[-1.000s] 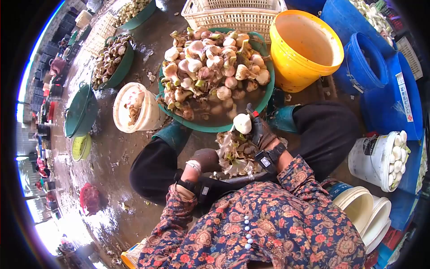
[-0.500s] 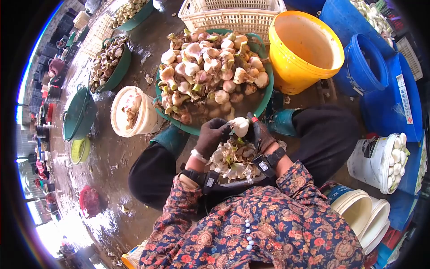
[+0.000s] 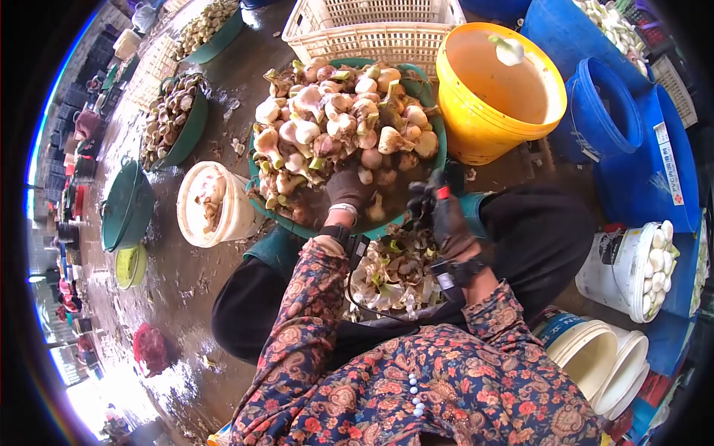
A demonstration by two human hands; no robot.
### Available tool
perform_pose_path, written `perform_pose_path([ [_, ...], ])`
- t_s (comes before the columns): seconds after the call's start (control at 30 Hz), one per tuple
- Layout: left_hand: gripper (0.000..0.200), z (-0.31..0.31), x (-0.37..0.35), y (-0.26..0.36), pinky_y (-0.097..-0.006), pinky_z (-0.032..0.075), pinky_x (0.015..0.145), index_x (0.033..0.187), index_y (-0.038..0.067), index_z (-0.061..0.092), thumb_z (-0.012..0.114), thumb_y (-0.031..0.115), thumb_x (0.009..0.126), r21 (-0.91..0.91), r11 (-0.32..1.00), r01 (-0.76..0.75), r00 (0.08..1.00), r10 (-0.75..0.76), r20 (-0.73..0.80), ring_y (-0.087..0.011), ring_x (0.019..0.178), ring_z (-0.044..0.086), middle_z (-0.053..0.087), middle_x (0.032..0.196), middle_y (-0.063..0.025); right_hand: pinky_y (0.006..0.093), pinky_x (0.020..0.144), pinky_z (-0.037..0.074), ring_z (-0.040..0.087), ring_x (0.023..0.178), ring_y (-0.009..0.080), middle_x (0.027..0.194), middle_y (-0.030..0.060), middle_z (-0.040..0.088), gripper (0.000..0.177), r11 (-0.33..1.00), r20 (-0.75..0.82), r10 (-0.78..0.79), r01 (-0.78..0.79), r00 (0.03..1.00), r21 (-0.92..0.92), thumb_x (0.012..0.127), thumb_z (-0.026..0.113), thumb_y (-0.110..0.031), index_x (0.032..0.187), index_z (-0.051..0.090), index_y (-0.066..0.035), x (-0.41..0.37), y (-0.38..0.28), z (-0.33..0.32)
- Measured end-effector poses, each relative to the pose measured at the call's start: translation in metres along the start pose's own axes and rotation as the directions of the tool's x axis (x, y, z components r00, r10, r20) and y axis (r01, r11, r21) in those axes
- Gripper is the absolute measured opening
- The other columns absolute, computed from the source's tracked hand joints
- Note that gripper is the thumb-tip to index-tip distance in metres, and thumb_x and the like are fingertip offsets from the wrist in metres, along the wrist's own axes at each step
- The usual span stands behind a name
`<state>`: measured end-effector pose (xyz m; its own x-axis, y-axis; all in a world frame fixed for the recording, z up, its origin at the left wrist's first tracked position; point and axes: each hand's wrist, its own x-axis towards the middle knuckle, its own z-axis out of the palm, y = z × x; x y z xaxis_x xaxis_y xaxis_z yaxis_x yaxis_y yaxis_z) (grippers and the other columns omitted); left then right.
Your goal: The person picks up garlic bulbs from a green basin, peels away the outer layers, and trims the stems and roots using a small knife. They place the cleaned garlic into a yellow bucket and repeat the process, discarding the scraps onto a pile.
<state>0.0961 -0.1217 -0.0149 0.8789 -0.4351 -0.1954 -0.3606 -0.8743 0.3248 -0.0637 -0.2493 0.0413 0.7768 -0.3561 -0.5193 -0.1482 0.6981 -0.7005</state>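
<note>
Floral shirt (image 3: 476, 372), black trousers (image 3: 547, 238)

Produce workshop: wet floor (image 3: 182, 279), heaped garlic (image 3: 340, 124), crates (image 3: 375, 42).

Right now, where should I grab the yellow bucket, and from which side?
I'd grip the yellow bucket by its near rim, from your side: its lip looks exposed there, while the green tub crowds its left and the blue bucket its right.

With the left arm (image 3: 297, 312) outstretched, the gloved left hand (image 3: 349, 187) dips into the green tub (image 3: 425, 91), while the gloved right hand (image 3: 449, 223), fingers (image 3: 419, 204) bent, hangs by its near rim.
</note>
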Motion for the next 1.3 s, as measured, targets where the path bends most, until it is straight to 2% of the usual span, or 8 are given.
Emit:
perform_pose_path([
  [0.13, 0.061, -0.001, -0.018, -0.026, -0.0392, 0.051, 0.074, 0.109, 0.007, 0.055, 0.074, 0.04, 0.062, -0.323, 0.945, 0.053, 0.995, -0.024, 0.093, -0.0289, 0.085, 0.063, 0.063, 0.098, -0.0164, 0.0243, 0.05, 0.039, 0.048, 0.049, 0.0103, 0.057, -0.002, 0.055, 0.056, 0.843, -0.116, -0.157, 0.072, 0.981, -0.534, 0.084, 0.05, -0.058, 0.076, 0.068, -0.005, 0.025, 0.054, -0.01],
  [0.23, 0.05, -0.035, -0.074, -0.018, -0.0274, 0.051, 0.077, 0.108, -0.006, 0.049, 0.074, 0.018, 0.073, -0.928, 0.323, 0.188, 0.967, 0.101, 0.232, -0.018, 0.088, 0.06, 0.06, 0.101, -0.0126, 0.032, 0.051, 0.039, 0.047, 0.05, 0.0152, 0.054, 0.0092, 0.054, 0.049, 0.743, -0.041, -0.264, 0.177, 0.964, -0.646, 0.084, 0.06, -0.046, 0.066, 0.062, 0.0, 0.026, 0.071, -0.006],
  [0.43, 0.058, -0.041, -0.132, 0.001, -0.0334, 0.047, 0.081, 0.111, 0.0, 0.053, 0.08, 0.022, 0.064, -0.415, 0.85, -0.326, 0.945, 0.28, -0.169, -0.0254, 0.093, 0.058, 0.057, 0.103, -0.0143, 0.0348, 0.052, 0.04, 0.042, 0.054, 0.012, 0.057, 0.0108, 0.057, 0.029, 0.566, 0.171, -0.467, 0.442, 0.867, -0.696, 0.086, 0.059, -0.023, 0.074, 0.061, 0.003, 0.002, 0.066, 0.01],
  [0.67, 0.057, -0.045, -0.142, -0.008, -0.0337, 0.047, 0.08, 0.111, 0.0, 0.055, 0.079, 0.022, 0.064, -0.373, 0.854, -0.364, 0.929, 0.302, -0.214, -0.0244, 0.092, 0.058, 0.058, 0.102, -0.0129, 0.0273, 0.05, 0.039, 0.047, 0.059, 0.0063, 0.063, 0.0013, 0.056, 0.029, 0.823, 0.211, -0.151, 0.242, 0.966, -0.515, 0.088, 0.058, -0.026, 0.077, 0.062, 0.001, -0.005, 0.062, 0.006],
  [0.9, 0.055, -0.026, -0.145, -0.01, -0.0261, 0.047, 0.082, 0.116, -0.003, 0.047, 0.075, 0.012, 0.072, -0.982, 0.19, 0.017, 0.995, 0.09, 0.035, -0.0128, 0.095, 0.054, 0.056, 0.109, -0.0074, 0.0251, 0.058, 0.05, 0.058, 0.062, 0.0117, 0.077, 0.0015, 0.061, 0.035, 0.987, 0.317, 0.102, -0.055, 0.943, -0.153, 0.089, 0.052, -0.039, 0.096, 0.061, -0.006, -0.016, 0.064, 0.01],
  [1.03, 0.075, -0.021, -0.151, -0.005, -0.033, 0.044, 0.09, 0.122, -0.002, 0.041, 0.082, 0.019, 0.063, -0.924, 0.382, 0.003, 0.984, 0.162, 0.07, -0.0218, 0.103, 0.053, 0.054, 0.113, -0.0111, 0.0274, 0.072, 0.051, 0.061, 0.079, 0.0135, 0.092, 0.0035, 0.063, 0.046, 0.823, 0.55, -0.318, 0.513, 0.772, -0.244, 0.089, 0.051, -0.044, 0.113, 0.056, -0.005, -0.02, 0.065, 0.011],
  [1.1, 0.083, -0.029, -0.146, -0.01, -0.042, 0.035, 0.099, 0.127, 0.001, 0.038, 0.082, 0.023, 0.06, -0.216, 0.889, -0.404, 0.845, 0.273, -0.46, -0.0316, 0.115, 0.045, 0.051, 0.118, -0.0176, 0.0247, 0.075, 0.05, 0.061, 0.083, 0.0127, 0.096, 0.0033, 0.063, 0.047, 0.918, 0.452, 0.296, -0.382, 0.841, 0.11, 0.09, 0.049, -0.045, 0.113, 0.056, -0.004, -0.013, 0.061, 0.011],
  [1.3, 0.043, -0.036, -0.132, -0.026, -0.0405, 0.035, 0.095, 0.107, 0.012, 0.061, 0.07, 0.029, 0.069, 0.103, 0.766, -0.635, 0.759, 0.643, -0.097, -0.0285, 0.107, 0.049, 0.058, 0.107, -0.0076, 0.0235, 0.077, 0.047, 0.059, 0.084, 0.011, 0.099, 0.0053, 0.063, 0.044, 0.978, 0.454, 0.178, -0.105, 0.873, -0.183, 0.092, 0.048, -0.039, 0.111, 0.057, -0.001, 0.002, 0.079, -0.004],
])
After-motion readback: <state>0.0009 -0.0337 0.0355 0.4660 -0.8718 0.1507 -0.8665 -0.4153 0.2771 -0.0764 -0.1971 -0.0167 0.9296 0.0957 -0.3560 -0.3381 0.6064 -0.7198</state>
